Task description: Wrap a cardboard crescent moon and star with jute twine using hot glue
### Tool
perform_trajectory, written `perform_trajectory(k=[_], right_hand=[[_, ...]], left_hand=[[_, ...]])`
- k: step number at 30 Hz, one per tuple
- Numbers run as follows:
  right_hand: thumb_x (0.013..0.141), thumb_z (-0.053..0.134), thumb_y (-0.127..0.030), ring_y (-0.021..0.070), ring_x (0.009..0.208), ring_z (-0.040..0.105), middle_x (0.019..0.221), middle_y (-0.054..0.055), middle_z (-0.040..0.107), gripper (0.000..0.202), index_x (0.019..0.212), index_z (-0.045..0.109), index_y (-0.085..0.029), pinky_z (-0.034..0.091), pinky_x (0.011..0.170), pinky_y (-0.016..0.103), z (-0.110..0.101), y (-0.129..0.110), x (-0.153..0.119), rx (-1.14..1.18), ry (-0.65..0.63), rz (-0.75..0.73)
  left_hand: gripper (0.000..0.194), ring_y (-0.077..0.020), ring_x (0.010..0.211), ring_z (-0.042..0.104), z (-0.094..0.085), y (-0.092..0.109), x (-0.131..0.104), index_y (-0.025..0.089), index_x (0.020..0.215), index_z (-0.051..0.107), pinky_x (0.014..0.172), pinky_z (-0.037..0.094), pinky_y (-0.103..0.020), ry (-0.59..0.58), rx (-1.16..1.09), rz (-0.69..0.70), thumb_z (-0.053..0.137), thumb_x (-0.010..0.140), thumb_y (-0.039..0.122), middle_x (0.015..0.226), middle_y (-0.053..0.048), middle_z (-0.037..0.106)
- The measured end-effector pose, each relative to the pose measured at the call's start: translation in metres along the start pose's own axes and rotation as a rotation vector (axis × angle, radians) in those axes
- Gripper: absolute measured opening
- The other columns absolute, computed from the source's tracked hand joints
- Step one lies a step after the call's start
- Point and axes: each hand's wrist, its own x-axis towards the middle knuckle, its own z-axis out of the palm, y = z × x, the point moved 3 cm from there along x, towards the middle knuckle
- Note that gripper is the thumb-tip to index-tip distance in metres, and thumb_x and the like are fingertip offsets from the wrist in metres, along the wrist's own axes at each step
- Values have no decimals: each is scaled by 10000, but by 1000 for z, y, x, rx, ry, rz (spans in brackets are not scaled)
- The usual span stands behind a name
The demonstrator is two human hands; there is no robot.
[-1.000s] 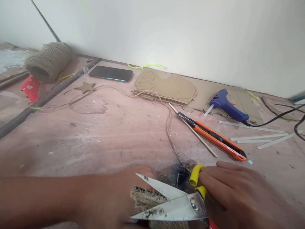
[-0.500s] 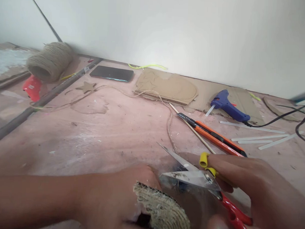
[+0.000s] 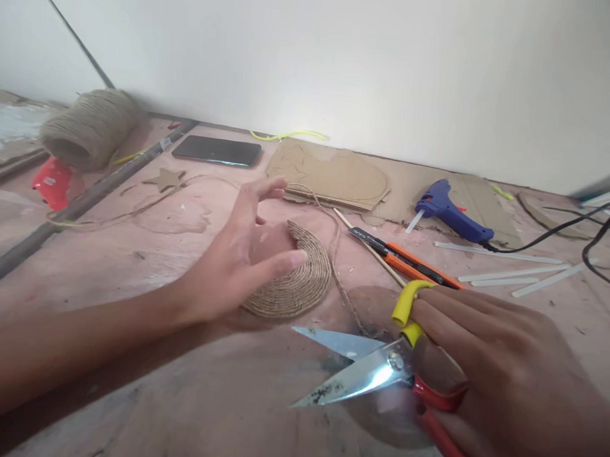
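Note:
My left hand (image 3: 223, 269) is open, its fingers spread and curved above a curved piece covered in rows of jute twine (image 3: 302, 295). This piece lies on the pinkish tabletop, partly hidden by the hand; whether the thumb touches it I cannot tell. My right hand (image 3: 500, 368) is closed around the handles of scissors (image 3: 364, 374), red with yellow sleeves near the pivot. Their blades are spread apart and point left. A loose strand of twine (image 3: 334, 256) runs past the piece's right side, and its near end lies close to the upper blade.
Behind lie a twine spool (image 3: 93, 128), a phone (image 3: 216, 151), a cardboard star (image 3: 164, 180) and cardboard pieces (image 3: 331, 173). To the right are an orange box cutter (image 3: 408, 262), a wooden stick (image 3: 342, 220), a blue glue gun (image 3: 450, 210) with its cord and several glue sticks (image 3: 513, 272).
The twine-covered piece, held near the front edge before, now lies on the table farther away. My left hand has let go and spread its fingers. The scissors stay in my right hand.

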Motion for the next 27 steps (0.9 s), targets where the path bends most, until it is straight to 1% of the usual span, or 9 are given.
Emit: perform_trajectory(k=[2, 3, 4, 6, 9, 13, 16, 20, 27], right_hand=[[868, 802, -420, 185, 630, 618, 758, -11, 635, 325, 842, 512, -277, 450, 581, 336, 5, -1, -1, -16, -50, -9], [856, 789, -379, 186, 625, 620, 756, -12, 638, 292, 843, 516, -275, 441, 584, 342, 6, -1, -1, -32, -74, -21], [861, 764, -342, 186, 618, 623, 753, -11, 644, 252, 841, 522, -273, 433, 588, 351, 7, -2, -1, -50, -87, -35], [893, 689, -284, 191, 603, 632, 730, -9, 647, 161, 833, 540, -269, 427, 599, 370, 7, -4, 0, -75, -89, -59], [959, 619, -300, 187, 574, 617, 691, -8, 633, 177, 804, 537, -271, 410, 592, 384, 6, -8, 4, -102, -80, -79], [958, 666, -376, 183, 563, 607, 691, -6, 639, 237, 794, 529, -274, 407, 595, 387, 6, -11, 6, -139, -81, -85], [942, 691, -413, 208, 591, 642, 704, 0, 645, 237, 814, 551, -271, 419, 616, 405, 6, -12, 4, -155, -72, -90], [930, 645, -333, 211, 597, 651, 710, -5, 645, 162, 822, 539, -275, 421, 620, 404, 6, -11, 5, -147, -88, -97], [816, 768, -236, 189, 631, 648, 739, -39, 659, 264, 820, 510, -289, 469, 619, 368, 1, 2, 8, -26, -146, 0]], left_hand=[[516, -340, 1538, 489, -2, 7, -4, 266, 1563, 528, 1268, 394, -512, 4, -86, 93, 605, 1108, 499, 1628, -93, 568], [390, -318, 1405, 571, -1, 14, -7, 266, 1441, 622, 1208, 413, -493, -38, -161, 150, 573, 1115, 474, 1478, -70, 662], [290, -294, 1231, 631, 1, 22, -10, 260, 1287, 687, 1132, 432, -480, -104, -229, 201, 579, 1102, 456, 1289, -52, 724], [172, -234, 904, 617, 8, 37, -14, 243, 1014, 693, 987, 434, -463, -273, -296, 269, 651, 1045, 407, 951, -12, 720], [182, -198, 759, 530, 19, 50, -17, 226, 861, 613, 877, 382, -445, -440, -227, 277, 729, 969, 315, 775, 19, 668], [256, -221, 819, 508, 26, 51, -17, 219, 805, 600, 862, 345, -443, -506, -126, 248, 726, 999, 327, 749, 8, 660], [228, -217, 819, 507, 27, 50, -17, 216, 807, 603, 869, 343, -451, -506, -115, 269, 674, 1020, 256, 749, 11, 669], [228, -208, 804, 509, 25, 48, -16, 216, 799, 595, 864, 363, -443, -486, -137, 277, 603, 1021, 167, 729, 10, 673], [326, -151, 801, 526, 16, 23, -9, 206, 815, 560, 732, 410, -313, -224, -214, 15, 620, 1128, 275, 829, 31, 546]])
